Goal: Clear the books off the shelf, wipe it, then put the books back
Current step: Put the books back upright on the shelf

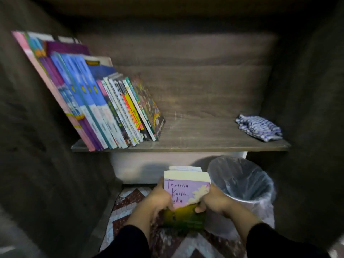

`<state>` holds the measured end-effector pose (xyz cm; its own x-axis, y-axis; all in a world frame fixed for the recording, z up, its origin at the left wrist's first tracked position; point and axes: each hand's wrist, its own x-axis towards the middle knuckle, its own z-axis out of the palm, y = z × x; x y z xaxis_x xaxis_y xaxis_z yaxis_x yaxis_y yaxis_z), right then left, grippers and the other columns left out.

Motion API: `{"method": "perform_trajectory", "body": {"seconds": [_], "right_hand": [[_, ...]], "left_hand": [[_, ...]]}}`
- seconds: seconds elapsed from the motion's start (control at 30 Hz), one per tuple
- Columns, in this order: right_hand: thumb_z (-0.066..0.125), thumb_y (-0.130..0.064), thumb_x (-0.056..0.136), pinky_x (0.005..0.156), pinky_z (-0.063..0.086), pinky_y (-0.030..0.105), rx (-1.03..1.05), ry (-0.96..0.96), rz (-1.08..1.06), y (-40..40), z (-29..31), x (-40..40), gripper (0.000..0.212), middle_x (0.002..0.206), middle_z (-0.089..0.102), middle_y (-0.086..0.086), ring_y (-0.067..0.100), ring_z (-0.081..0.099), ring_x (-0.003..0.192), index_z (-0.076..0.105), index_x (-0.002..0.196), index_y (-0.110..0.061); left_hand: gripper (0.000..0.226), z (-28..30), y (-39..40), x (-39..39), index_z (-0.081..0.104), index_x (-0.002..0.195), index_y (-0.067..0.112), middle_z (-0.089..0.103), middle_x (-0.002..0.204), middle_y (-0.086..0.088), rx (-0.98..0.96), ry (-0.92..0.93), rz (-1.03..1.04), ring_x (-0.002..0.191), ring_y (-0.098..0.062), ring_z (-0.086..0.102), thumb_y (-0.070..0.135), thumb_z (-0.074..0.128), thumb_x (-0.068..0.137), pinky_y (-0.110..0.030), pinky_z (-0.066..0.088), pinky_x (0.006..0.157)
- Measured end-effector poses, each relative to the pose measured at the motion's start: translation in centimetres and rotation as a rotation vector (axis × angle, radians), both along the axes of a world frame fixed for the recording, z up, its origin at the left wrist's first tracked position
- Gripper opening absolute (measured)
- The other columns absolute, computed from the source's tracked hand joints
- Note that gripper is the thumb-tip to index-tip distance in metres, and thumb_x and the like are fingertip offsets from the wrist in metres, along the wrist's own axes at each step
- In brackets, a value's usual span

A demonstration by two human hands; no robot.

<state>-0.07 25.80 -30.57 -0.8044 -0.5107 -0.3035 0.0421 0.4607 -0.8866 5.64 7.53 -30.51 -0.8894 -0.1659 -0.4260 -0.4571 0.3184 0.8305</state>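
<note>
holding a small stack of books below the shelf, the two hands grip it from both sides. the left hand has its fingers curled around the left edge of the stack, and the right hand has its fingers curled around the right edge, near the lower part of the front cover. the front book has a purple cover with handwritten letters and a yellow-green band at the bottom; at least one more book shows behind it, with pale page edges on top. both arms wear dark sleeves.

on the shelf, a row of books stands at the left end and leans to the left against the side wall. the taller blue, purple and pink ones are at the left, the shorter ones at the right. the middle of the shelf board is bare wood. a crumpled blue-and-white cloth lies at the right end, well apart from the row.

under the shelf, just right of the held stack, stands a bin lined with a clear plastic bag. the floor has a red and white tile pattern.
</note>
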Motion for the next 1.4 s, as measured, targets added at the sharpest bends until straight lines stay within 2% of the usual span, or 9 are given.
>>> {"method": "perform_trajectory", "body": {"seconds": [0.2,0.3,0.4,0.57,0.73,0.83,0.97,1.13,1.4], "right_hand": [[0.068,0.009,0.039,0.099,0.049,0.047,-0.112,-0.017,0.002,3.4,10.2,-0.9,0.073,0.104,0.074,0.005,0.029,0.064,0.108,0.066,0.11,-0.009],[0.069,0.008,0.049,0.094,0.052,0.044,-0.222,-0.075,0.002,4.5,15.1,-2.1,0.057,0.104,0.073,0.015,0.033,0.068,0.098,0.07,0.104,-0.004],[0.076,-0.007,0.056,0.08,0.055,0.038,-0.359,-0.082,-0.062,4.5,18.0,-3.6,0.045,0.1,0.071,0.02,0.031,0.069,0.084,0.07,0.1,-0.003],[0.081,-0.03,0.057,0.082,0.056,0.051,-0.456,-0.138,-0.252,1.7,18.5,-6.4,0.063,0.101,0.07,0.027,0.036,0.069,0.085,0.067,0.109,0.002],[0.082,-0.023,0.068,0.062,0.057,0.049,-0.52,-0.183,-0.449,-0.4,16.6,-9.8,0.08,0.099,0.069,0.029,0.04,0.072,0.075,0.042,0.134,-0.001],[0.068,-0.026,0.084,0.055,0.056,0.035,-0.424,-0.156,-0.467,-0.7,16.9,-10.7,0.041,0.079,0.073,0.024,0.032,0.071,0.063,0.063,0.11,0.005],[0.054,-0.037,0.092,0.057,0.053,0.031,-0.45,-0.246,-0.409,-1.1,17.9,-10.7,0.04,0.073,0.071,0.02,0.029,0.066,0.068,0.067,0.093,0.0],[0.048,-0.044,0.093,0.079,0.05,0.04,-0.485,-0.213,-0.461,-1.3,18.7,-10.2,0.043,0.098,0.067,0.024,0.035,0.063,0.088,0.065,0.098,-0.004],[0.05,-0.007,0.095,0.029,0.034,0.008,-0.325,-0.007,-0.309,-2.5,19.1,-7.3,0.017,0.067,0.05,0.01,0.015,0.048,0.052,0.057,0.08,-0.005]], "left_hand": [[0.034,11.5,0.7,0.6,0.068,0.104,0.02,0.071,0.109,0.002,0.091,0.02,-0.214,0.103,-0.021,0.062,-0.006,0.063,0.083,-0.039,0.049,0.092],[0.008,16.7,0.8,-0.1,0.068,0.096,0.023,0.07,0.097,-0.003,0.07,0.078,-0.215,0.084,-0.023,0.059,0.022,0.064,0.089,-0.031,0.044,0.076],[0.033,18.8,0.7,-2.0,0.069,0.103,0.02,0.072,0.104,-0.013,0.083,0.168,-0.105,0.092,-0.031,0.063,0.048,0.061,0.086,-0.039,0.047,0.084],[0.035,18.4,2.1,-6.2,0.07,0.112,0.011,0.075,0.099,-0.007,0.293,0.349,0.212,0.095,-0.027,0.07,0.038,0.055,0.094,-0.04,0.054,0.091],[0.029,18.2,1.1,-9.2,0.066,0.105,0.009,0.067,0.105,-0.001,0.263,0.307,0.295,0.085,-0.022,0.064,0.033,0.055,0.096,-0.027,0.05,0.074],[0.016,18.3,0.1,-9.8,0.065,0.1,0.009,0.068,0.082,-0.004,0.329,0.201,0.234,0.066,-0.019,0.063,0.021,0.058,0.092,-0.026,0.051,0.058],[0.031,18.9,-1.1,-9.8,0.058,0.116,0.003,0.066,0.08,-0.01,0.298,0.158,0.188,0.06,-0.021,0.065,0.015,0.061,0.088,-0.027,0.053,0.045],[0.009,21.6,-2.2,-8.7,0.064,0.097,0.004,0.07,0.081,-0.012,0.3,0.338,0.217,0.06,-0.021,0.067,0.006,0.061,0.088,-0.03,0.056,0.048],[0.036,21.4,-2.8,-8.0,0.05,0.103,0.009,0.067,0.106,-0.009,-0.147,0.632,0.528,0.086,-0.027,0.064,0.002,0.073,0.076,-0.032,0.053,0.07]]}}
